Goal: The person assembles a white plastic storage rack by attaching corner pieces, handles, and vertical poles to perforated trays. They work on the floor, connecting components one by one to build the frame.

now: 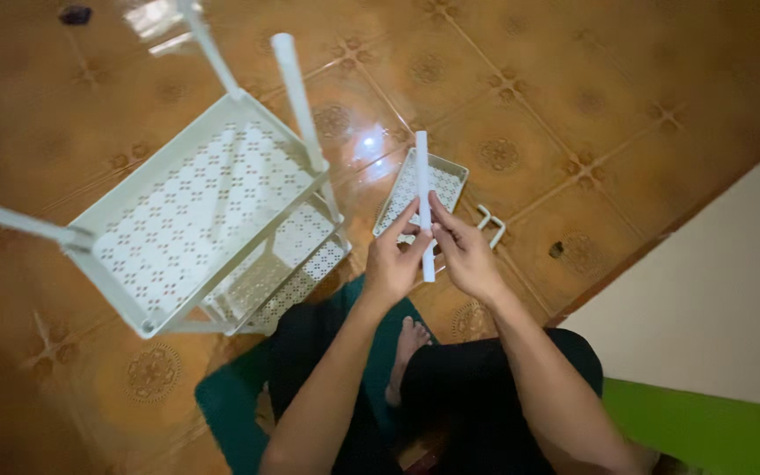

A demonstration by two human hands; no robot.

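white tube (422,189) | left hand (390,262) and right hand (465,255) fingers clamped on lower end | rack (195,220) at 9 o'clock | keep tube upright, grip steady

The white tube (422,189) is partly covered at its lower half by the fingers of the left hand (390,264) and right hand (468,255). The small perforated tray (446,180) is hidden along its near edge behind both hands. At ten o'clock, two of the shelf rack's (195,211) poles run off the frame. A dark object (75,14) at eleven o'clock is too blurred to identify.
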